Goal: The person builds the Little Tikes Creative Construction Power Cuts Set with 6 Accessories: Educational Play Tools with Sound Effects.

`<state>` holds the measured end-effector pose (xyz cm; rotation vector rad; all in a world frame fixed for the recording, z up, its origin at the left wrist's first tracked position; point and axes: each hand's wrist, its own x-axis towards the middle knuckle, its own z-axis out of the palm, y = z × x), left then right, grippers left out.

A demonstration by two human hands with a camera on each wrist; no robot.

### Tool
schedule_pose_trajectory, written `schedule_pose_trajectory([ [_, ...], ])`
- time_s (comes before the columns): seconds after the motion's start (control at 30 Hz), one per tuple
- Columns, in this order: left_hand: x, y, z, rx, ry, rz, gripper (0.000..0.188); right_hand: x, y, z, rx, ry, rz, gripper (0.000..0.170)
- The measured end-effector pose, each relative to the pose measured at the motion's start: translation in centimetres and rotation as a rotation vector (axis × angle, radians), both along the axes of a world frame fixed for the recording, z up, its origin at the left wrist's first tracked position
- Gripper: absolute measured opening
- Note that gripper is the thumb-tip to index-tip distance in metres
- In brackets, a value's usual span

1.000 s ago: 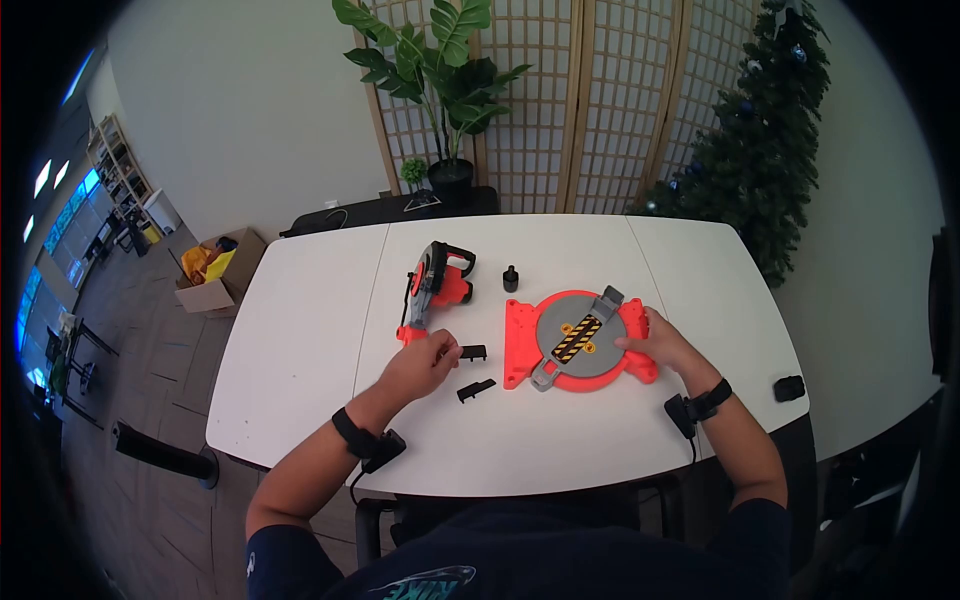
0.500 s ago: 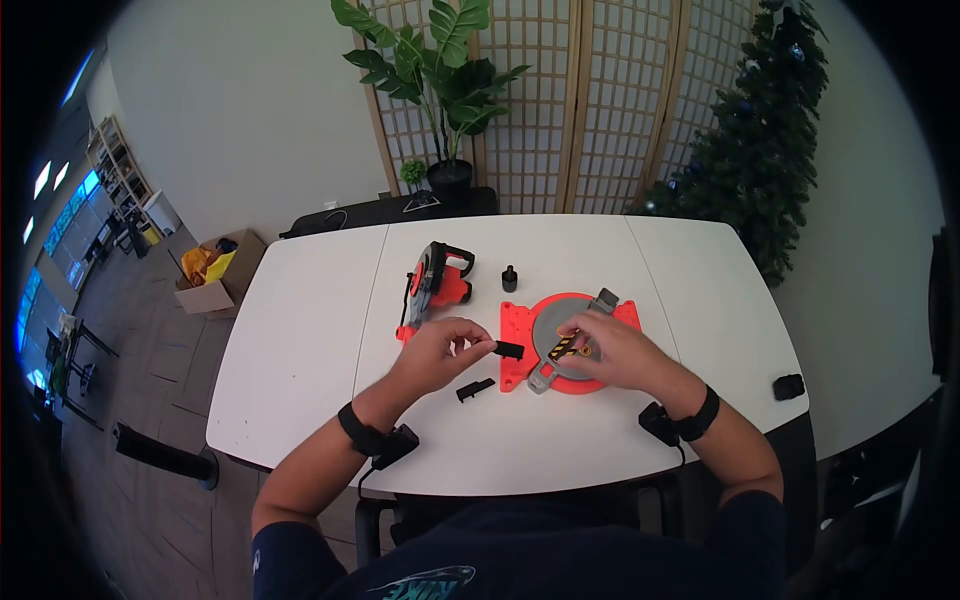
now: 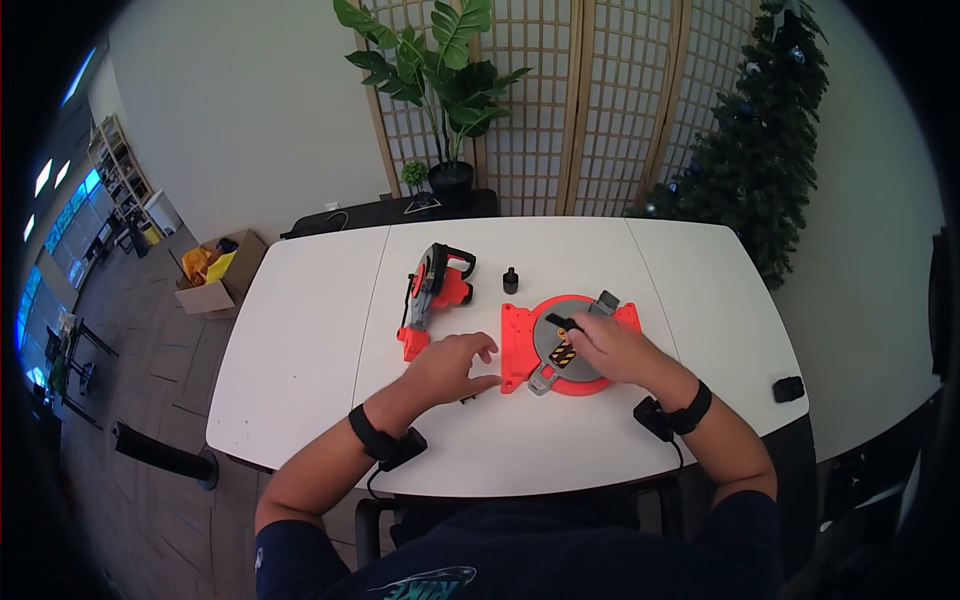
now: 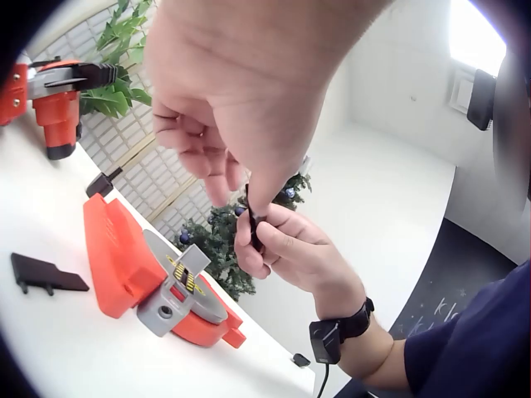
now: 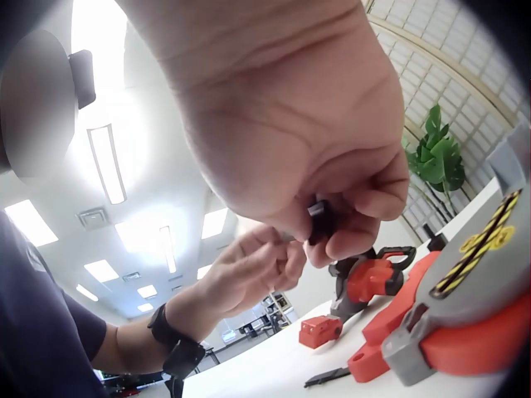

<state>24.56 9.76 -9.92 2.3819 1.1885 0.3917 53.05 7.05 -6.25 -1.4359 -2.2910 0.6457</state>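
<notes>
"Being pinched in the right hand (image 3: 618, 345) is which thing?"

"A small, narrow black piece (image 3: 561, 322), gripped between thumb and fingers. It is raised over the round orange-and-grey plastic base (image 3: 543, 345), by which a yellow-and-black striped label (image 3: 563, 356) is borne."

"And is anything grasped by the left hand (image 3: 448, 370)?"

"Nothing is seen to be grasped. Its thumb and fingers are parted and loosely bent, just beside the left edge of the base; whether the base is touched by the thumb tip cannot be told. In the left wrist view the pinched piece is partly overlapped by the left thumb, but in the head view the hands are shown apart."

"Where is the other piece placed?"

"A second flat black piece with short pegs (image 4: 48, 274) is laid on the white surface (image 3: 300, 350), to the left of the base. In the head view it is mostly covered by the left hand."

"What else is set around the base?"

"An orange, grey and black saw-like unit with a looped handle (image 3: 455, 290) is laid farther to the left, toward the far side of the base. A small black cylindrical part with a narrow tip (image 3: 510, 283) is stood upright behind the base's left end. A small dark block (image 3: 789, 388) is placed well to the right of the base."
</notes>
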Motion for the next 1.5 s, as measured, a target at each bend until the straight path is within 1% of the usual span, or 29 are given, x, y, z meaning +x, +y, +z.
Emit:
schedule_pose_trajectory([
  [0.03,-0.5,0.2,-0.8,0.0,-0.001,0.0,0.043,0.7,0.1,0.3,0.062,0.055,-0.067,0.025],
  [0.07,-0.8,0.3,-1.5,0.023,0.092,0.022,0.043,1.6,0.6,0.2,0.062,0.055,-0.066,0.025],
  [0.1,-1.2,0.4,-2.3,0.046,0.184,0.043,0.043,2.5,1.1,-0.2,0.035,0.038,-0.126,0.026],
  [0.17,-1.9,0.8,-3.9,0.002,0.211,0.032,0.042,3.4,1.6,0.2,-0.014,0.028,-0.216,0.027],
  [0.3,-2.2,1.2,-5.5,-0.159,0.221,0.057,0.039,5.2,2.7,-1.2,0.057,0.022,-0.27,0.029],
  [0.33,-2.2,1.3,-5.7,-0.159,0.221,0.057,0.039,5.4,2.8,-1.4,0.057,0.022,-0.271,0.029],
  [0.4,-2.3,1.5,-6.0,-0.21,0.281,0.106,0.036,5.7,2.9,-1.7,0.103,-0.064,-0.277,0.038],
  [0.43,-2.4,1.5,-5.7,-0.21,0.282,0.106,0.036,5.9,3.0,-2.2,0.103,-0.064,-0.278,0.038],
  [0.5,-2.7,1.3,-5.2,-0.143,0.265,0.092,0.031,6.3,3.4,-4.1,0.19,-0.213,-0.36,0.058],
  [0.53,-2.8,1.4,-5.5,-0.143,0.265,0.092,0.031,6.7,3.6,-5.1,0.19,-0.213,-0.36,0.058],
  [0.6,-3.0,1.8,-6.2,-0.098,0.139,0.186,0.031,7.4,3.8,-6.6,0.183,-0.301,-0.328,0.076],
  [0.63,-3.0,1.8,-6.2,-0.098,0.14,0.187,0.031,7.1,3.7,-6.0,0.183,-0.301,-0.328,0.076],
  [0.7,-3.1,1.7,-5.8,-0.125,0.061,0.21,0.034,6.4,3.4,-4.5,-0.003,-0.188,-0.247,0.072],
  [0.73,-3.0,1.6,-5.5,-0.125,0.061,0.21,0.034,6.1,3.4,-4.3,-0.003,-0.188,-0.247,0.072],
  [0.8,-2.8,1.4,-4.9,-0.163,-0.006,0.2,0.038,5.7,3.4,-4.1,-0.016,-0.268,-0.272,0.057],
  [0.83,-2.7,1.4,-5.1,-0.163,-0.006,0.2,0.038,5.8,3.6,-4.5,-0.017,-0.269,-0.272,0.057],
  [0.9,-2.6,1.7,-5.8,-0.15,0.046,0.213,0.047,6.1,4.0,-5.7,0.036,-0.218,-0.292,0.042],
  [0.93,-2.2,1.3,-4.9,-0.15,0.046,0.213,0.047,5.8,3.9,-5.5,0.037,-0.219,-0.292,0.042],
  [1.0,-1.2,0.1,-2.4,-0.145,0.062,0.227,0.064,4.8,3.6,-4.9,0.082,-0.222,-0.299,0.033],
  [1.03,-1.2,0.1,-2.7,-0.145,0.063,0.226,0.064,4.5,3.6,-4.8,0.082,-0.222,-0.3,0.033],
  [1.1,-1.2,0.3,-3.4,-0.015,0.016,0.203,0.077,4.0,3.7,-4.7,0.153,-0.271,-0.304,0.034],
  [1.13,-1.1,0.3,-3.3,-0.015,0.016,0.203,0.077,3.8,3.8,-4.7,0.152,-0.271,-0.304,0.034],
  [1.2,-1.2,0.2,-2.9,0.055,-0.046,0.109,0.085,3.4,4.0,-4.7,0.185,-0.263,-0.284,0.035],
  [1.23,-1.1,0.2,-2.3,0.055,-0.045,0.109,0.085,3.2,4.1,-4.6,0.185,-0.263,-0.283,0.035],
  [1.3,-0.9,0.4,-1.3,-0.033,0.041,0.092,0.095,2.5,4.4,-4.4,0.157,-0.257,-0.261,0.036],
  [1.33,-0.9,0.6,-1.4,-0.035,0.041,0.091,0.095,2.2,4.5,-4.4,0.156,-0.257,-0.261,0.036],
  [1.4,-0.9,1.4,-1.7,-0.121,0.103,0.096,0.112,1.7,4.9,-4.4,0.174,-0.236,-0.222,0.037],
  [1.43,-1.0,1.5,-1.7,-0.121,0.104,0.094,0.112,1.4,4.9,-4.4,0.174,-0.236,-0.223,0.037],
  [1.5,-1.4,1.7,-1.9,-0.071,0.081,0.01,0.126,0.7,5.0,-4.4,0.173,-0.235,-0.212,0.037],
])
